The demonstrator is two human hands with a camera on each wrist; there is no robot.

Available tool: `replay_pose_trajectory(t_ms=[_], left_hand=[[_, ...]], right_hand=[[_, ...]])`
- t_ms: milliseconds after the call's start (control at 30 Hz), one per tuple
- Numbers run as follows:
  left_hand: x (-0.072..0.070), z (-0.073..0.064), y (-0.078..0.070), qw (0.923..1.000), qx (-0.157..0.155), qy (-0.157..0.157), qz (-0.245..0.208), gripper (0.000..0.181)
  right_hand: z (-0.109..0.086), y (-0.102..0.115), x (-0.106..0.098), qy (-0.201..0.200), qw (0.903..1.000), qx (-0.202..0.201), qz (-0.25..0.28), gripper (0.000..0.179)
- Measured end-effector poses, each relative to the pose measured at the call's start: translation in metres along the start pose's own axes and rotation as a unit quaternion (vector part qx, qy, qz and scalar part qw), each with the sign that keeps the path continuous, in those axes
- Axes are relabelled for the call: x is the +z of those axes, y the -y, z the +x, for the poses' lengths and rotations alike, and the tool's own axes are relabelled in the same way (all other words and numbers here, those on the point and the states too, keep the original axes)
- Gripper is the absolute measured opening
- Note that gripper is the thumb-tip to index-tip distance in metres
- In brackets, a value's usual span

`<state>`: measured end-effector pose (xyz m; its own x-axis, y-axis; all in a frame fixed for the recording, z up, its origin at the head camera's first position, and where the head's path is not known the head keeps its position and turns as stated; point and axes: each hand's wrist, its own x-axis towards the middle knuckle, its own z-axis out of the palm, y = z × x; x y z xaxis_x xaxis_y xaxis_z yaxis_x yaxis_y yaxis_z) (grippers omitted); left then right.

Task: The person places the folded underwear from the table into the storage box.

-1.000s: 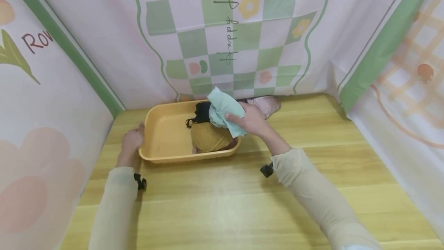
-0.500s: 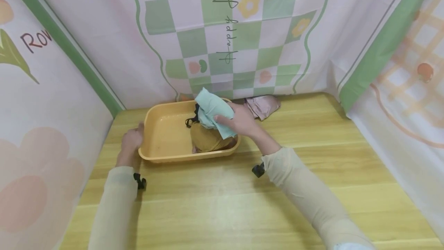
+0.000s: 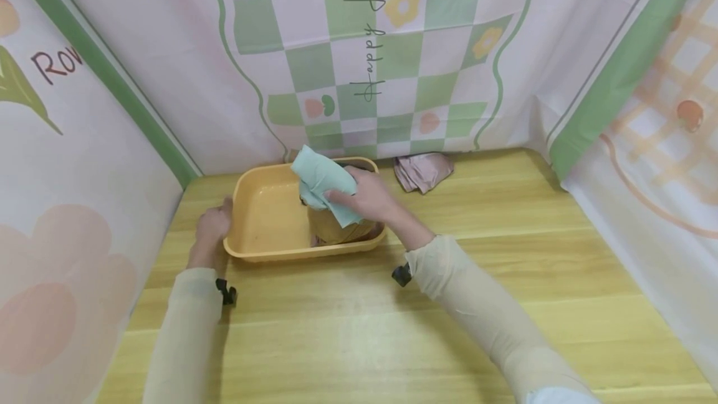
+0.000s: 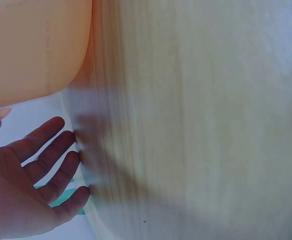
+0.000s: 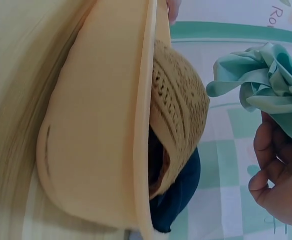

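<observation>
My right hand grips a folded mint-green cloth garment and holds it up over the yellow-orange plastic tray. In the right wrist view the bunched garment hangs above the rim, with the fingers curled beneath it. A mustard-brown garment, rounded like a bra cup with openwork trim, lies in the tray's right part. Beside it shows a dark garment. My left hand is at the tray's left end; its fingers are spread along the table and its thumb is at the tray's wall.
A folded pink garment lies on the wood-grain table, right of the tray, against the back curtain. Printed curtains stand at the left and right too. The tray's left part shows its bare floor.
My right hand has carried the mint-green garment leftward over the tray, now covering the dark garment in the head view. The pink garment is fully uncovered. My left hand and the tray stay put.
</observation>
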<state>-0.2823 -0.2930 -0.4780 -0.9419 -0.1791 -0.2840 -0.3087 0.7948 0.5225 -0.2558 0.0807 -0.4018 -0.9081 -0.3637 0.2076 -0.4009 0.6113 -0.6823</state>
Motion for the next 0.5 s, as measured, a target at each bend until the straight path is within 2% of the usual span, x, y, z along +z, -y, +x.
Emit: replay_pose_trajectory(t_ms=[167,500], left_hand=[[-0.001,0.001,-0.001,0.9999,0.004,-0.001,0.010,0.094],[0.001,-0.001,0.001,0.9999,0.014,-0.008,0.005,0.089]], right_hand=[[0.006,0.007,0.010,0.012,0.9998,-0.003,0.017,0.055],[0.014,0.015,0.029,0.028,0.9992,-0.027,-0.005,0.053]])
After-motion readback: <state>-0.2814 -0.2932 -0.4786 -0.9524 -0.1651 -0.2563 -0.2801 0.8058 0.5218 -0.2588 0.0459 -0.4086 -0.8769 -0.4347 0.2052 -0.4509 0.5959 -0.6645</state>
